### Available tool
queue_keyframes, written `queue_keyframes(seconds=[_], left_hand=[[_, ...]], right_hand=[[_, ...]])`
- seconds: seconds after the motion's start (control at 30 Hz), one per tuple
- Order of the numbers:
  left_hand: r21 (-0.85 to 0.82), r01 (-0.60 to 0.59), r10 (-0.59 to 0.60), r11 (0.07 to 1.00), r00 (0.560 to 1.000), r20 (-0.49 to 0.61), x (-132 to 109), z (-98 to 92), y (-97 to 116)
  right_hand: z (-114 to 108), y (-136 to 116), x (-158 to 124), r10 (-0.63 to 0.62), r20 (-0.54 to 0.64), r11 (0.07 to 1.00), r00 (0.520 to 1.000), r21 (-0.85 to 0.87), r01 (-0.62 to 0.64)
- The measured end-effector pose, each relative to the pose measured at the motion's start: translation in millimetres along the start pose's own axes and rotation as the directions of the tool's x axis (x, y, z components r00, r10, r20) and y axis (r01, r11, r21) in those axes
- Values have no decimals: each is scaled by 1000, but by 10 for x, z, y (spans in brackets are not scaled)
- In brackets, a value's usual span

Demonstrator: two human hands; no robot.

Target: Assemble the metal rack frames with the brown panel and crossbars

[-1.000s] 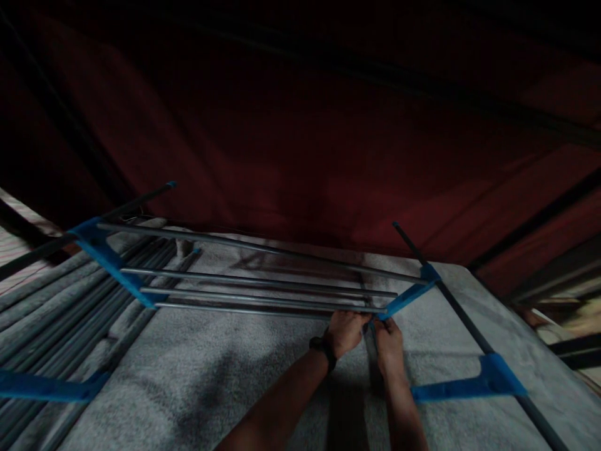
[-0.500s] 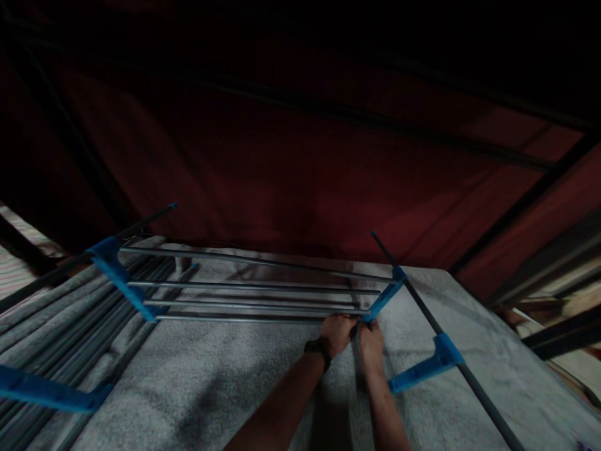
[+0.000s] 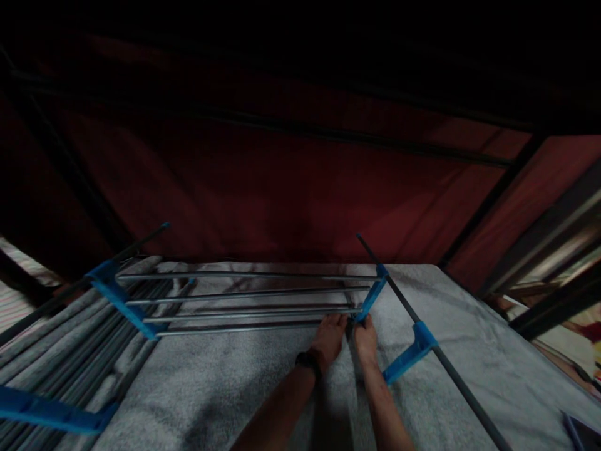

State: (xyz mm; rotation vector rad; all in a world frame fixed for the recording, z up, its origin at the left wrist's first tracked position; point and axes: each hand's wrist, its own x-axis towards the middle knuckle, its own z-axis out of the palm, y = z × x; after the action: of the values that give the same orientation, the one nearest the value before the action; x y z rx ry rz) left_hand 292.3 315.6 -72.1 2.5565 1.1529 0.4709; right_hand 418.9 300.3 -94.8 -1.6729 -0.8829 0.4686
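A partly assembled rack of grey metal tubes and blue plastic brackets lies across the grey cloth. My left hand (image 3: 330,336), with a dark band on its wrist, closes round the right end of the nearest crosswise tube (image 3: 244,329). Close beside it, my right hand (image 3: 365,340) grips the lower end of the right blue bracket (image 3: 372,302). The exact joint between tube and bracket is partly hidden by my fingers. At the other end, the tubes meet the left blue bracket (image 3: 126,304). A second right bracket (image 3: 413,354) sits lower on the long side pole (image 3: 462,388).
Several loose grey tubes (image 3: 98,347) lie bundled at the left, near another blue bracket (image 3: 51,408). Grey cloth (image 3: 225,376) covers the surface. Behind it hangs dark red fabric (image 3: 282,207) on a dark frame. A dark flat object (image 3: 582,432) lies at the lower right.
The view has shifted slightly, so the right bracket and side pole appear farther left. Both hands stay at the same corner, with the fingers of my left hand stretched a little more along the tube.
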Motion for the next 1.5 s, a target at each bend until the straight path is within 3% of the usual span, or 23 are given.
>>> queue_keyframes(seconds=[0.07,0.17,0.27,0.33,0.4,0.53,0.63,1.5], left_hand=[[23,-70,72,997,994,-81,-171,-91,42],[46,-147,154,988,959,-238,-315,-376,139],[46,-72,85,996,902,-423,-211,-753,247],[56,-28,50,998,893,-447,-49,-953,298],[101,-35,71,994,922,-380,112,-1061,325],[197,-118,159,973,965,-209,295,-1069,344],[212,-128,159,969,978,-136,327,-1038,374],[189,-74,93,979,991,-94,370,-968,431]], right_hand=[[-11,-90,-1,-25,-42,997,999,70,28],[-61,-284,31,-50,-100,984,994,167,67],[-118,-488,85,-81,-136,969,987,220,110],[-140,-593,122,-124,-140,965,982,213,152],[-147,-654,151,-161,-126,966,979,185,183],[-154,-656,184,-192,-125,971,973,119,207],[-176,-627,192,-215,-134,971,967,80,226],[-180,-712,123,-250,-120,966,961,-94,239]])
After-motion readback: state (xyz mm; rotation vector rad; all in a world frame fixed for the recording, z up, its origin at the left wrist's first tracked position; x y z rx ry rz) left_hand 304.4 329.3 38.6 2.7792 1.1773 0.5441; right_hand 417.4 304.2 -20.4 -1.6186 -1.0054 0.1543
